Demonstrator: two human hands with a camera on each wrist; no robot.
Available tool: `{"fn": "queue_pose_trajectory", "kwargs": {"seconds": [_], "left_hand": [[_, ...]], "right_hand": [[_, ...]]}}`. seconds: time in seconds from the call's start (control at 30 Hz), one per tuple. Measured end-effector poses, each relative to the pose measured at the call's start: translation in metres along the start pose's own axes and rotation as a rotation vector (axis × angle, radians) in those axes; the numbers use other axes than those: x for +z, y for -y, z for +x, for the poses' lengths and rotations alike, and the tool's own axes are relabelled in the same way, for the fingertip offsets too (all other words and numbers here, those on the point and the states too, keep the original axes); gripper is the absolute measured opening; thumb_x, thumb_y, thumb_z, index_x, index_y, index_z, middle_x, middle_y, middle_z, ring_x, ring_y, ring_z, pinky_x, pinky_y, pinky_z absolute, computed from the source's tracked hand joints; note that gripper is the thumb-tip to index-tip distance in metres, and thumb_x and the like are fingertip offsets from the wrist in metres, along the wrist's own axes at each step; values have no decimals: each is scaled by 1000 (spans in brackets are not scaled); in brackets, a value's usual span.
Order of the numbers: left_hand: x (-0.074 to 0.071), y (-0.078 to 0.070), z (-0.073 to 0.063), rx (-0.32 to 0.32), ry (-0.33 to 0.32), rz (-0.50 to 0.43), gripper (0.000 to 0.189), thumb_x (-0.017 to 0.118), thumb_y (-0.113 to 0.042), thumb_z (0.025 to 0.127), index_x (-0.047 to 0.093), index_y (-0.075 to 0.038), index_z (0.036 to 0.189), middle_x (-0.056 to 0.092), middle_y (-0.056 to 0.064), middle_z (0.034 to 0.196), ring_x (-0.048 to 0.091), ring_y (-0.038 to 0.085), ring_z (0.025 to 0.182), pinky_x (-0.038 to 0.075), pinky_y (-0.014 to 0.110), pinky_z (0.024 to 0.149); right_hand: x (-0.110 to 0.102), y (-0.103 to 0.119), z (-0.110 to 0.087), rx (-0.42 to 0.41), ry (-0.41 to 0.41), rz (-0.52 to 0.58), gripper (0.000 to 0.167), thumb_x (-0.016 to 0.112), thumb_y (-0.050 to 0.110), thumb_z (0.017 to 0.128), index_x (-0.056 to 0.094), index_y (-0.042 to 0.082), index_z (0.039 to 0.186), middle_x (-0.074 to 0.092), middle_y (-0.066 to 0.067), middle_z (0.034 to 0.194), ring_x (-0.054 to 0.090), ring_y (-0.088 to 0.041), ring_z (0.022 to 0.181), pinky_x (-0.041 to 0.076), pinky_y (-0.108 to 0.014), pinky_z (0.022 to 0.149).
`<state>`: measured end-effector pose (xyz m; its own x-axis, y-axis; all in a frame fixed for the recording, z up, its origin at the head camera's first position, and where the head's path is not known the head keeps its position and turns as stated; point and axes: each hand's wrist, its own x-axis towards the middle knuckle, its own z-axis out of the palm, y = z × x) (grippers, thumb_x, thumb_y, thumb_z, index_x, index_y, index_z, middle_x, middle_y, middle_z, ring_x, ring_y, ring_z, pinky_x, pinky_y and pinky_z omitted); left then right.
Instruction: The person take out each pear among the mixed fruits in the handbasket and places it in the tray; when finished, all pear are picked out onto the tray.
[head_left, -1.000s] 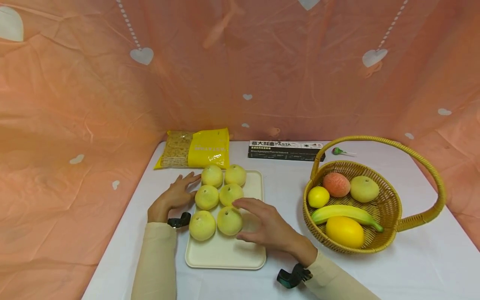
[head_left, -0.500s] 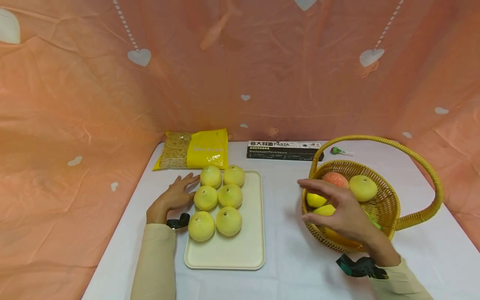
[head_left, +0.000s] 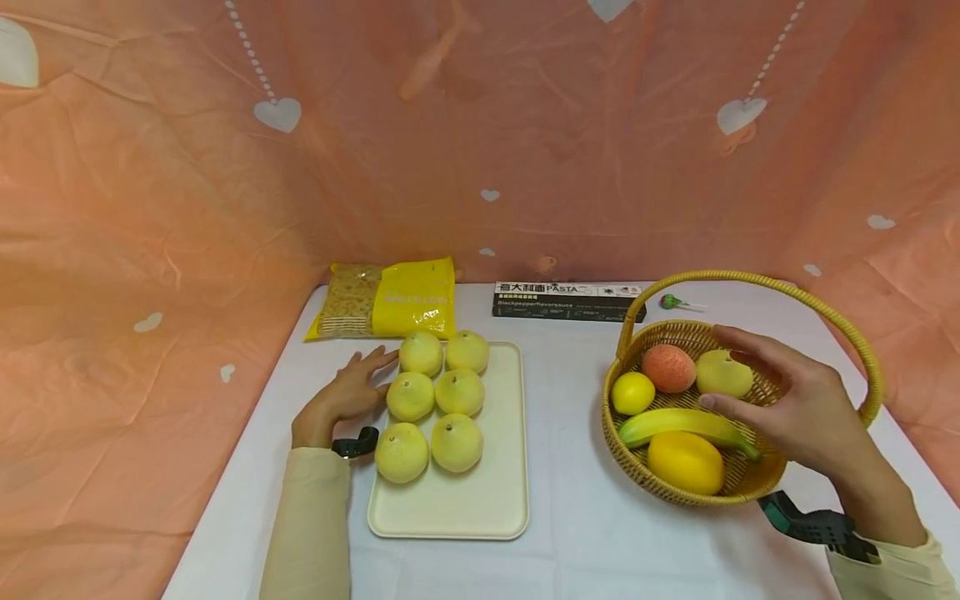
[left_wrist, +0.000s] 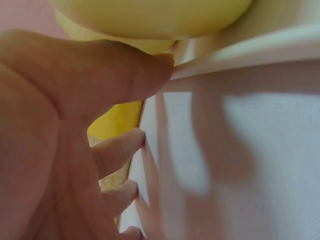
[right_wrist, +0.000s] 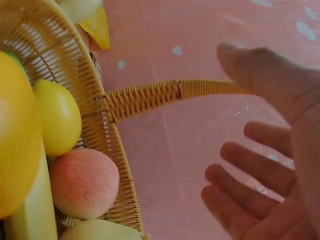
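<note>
My left hand (head_left: pixel 347 395) is at the left edge of a cream tray (head_left: pixel 450 515) in the head view. In the left wrist view its thumb (left_wrist: pixel 135 75) touches the tray's rim, and its other fingertips rest on the white cloth. Several pale yellow round fruits (head_left: pixel 457 442) sit in two columns on the tray. My right hand (head_left: pixel 802 408) hovers over the right side of a wicker basket (head_left: pixel 626 467), fingers spread and holding nothing. Nearest to it is a yellow-green round fruit (head_left: pixel 722 373) inside the basket.
The basket also holds a peach (head_left: pixel 669 368), a lemon (head_left: pixel 633 393), a banana (head_left: pixel 693 423) and a mango-like yellow fruit (head_left: pixel 685 462). Its tall handle (head_left: pixel 832 312) arches to the right. Behind lie a yellow pasta bag (head_left: pixel 412 297), a black pasta box (head_left: pixel 567 302) and a lollipop (head_left: pixel 672 302).
My right hand has travelled right, from beside the fruits on the tray, across the basket's left part, to its right side. The left hand stays in place, and no fruit has moved.
</note>
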<state>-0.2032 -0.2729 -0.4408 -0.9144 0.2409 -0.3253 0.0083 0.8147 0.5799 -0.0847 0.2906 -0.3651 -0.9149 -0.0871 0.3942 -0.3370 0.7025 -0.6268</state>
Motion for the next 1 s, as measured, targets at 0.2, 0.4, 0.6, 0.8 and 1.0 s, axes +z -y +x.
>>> {"fn": "queue_pose_trajectory", "kwargs": {"seconds": [0.2,0.4,0.6,0.8,1.0], "left_hand": [[0,1,-2,21,-6,5,68,61,-24,108,39,-17,172,14,23,183,-5,57,167,-4,80,129],[-1,-1,-2,14,-3,-6,69,62,-24,107,39,-16,172,14,22,183,-6,56,167,-4,78,130],[-1,-1,-1,5,2,4,68,61,-25,108,38,-17,172,14,23,183,-6,57,167,-4,78,130],[-1,0,0,-4,3,9,68,60,-25,109,37,-19,173,13,22,183,-6,56,167,-5,79,130],[-2,-2,-2,-8,8,1,67,59,-25,109,37,-18,173,14,21,183,-7,54,168,-5,76,131]], "right_hand": [[-3,-2,6,35,42,-109,89,101,27,79,61,21,158,68,-19,150,61,-15,142,25,7,101],[-2,-3,18,83,133,-232,90,96,40,84,57,10,159,63,-33,150,55,-61,137,46,-71,114],[0,-11,29,170,242,-318,91,91,47,89,54,0,157,58,-38,151,50,-64,136,40,-81,107],[2,-21,37,269,339,-369,94,90,41,90,47,-7,158,56,-43,148,51,-67,130,42,-83,105],[8,-31,40,271,390,-414,93,90,35,88,46,-11,156,59,-46,138,60,-65,114,51,-79,94]]}}
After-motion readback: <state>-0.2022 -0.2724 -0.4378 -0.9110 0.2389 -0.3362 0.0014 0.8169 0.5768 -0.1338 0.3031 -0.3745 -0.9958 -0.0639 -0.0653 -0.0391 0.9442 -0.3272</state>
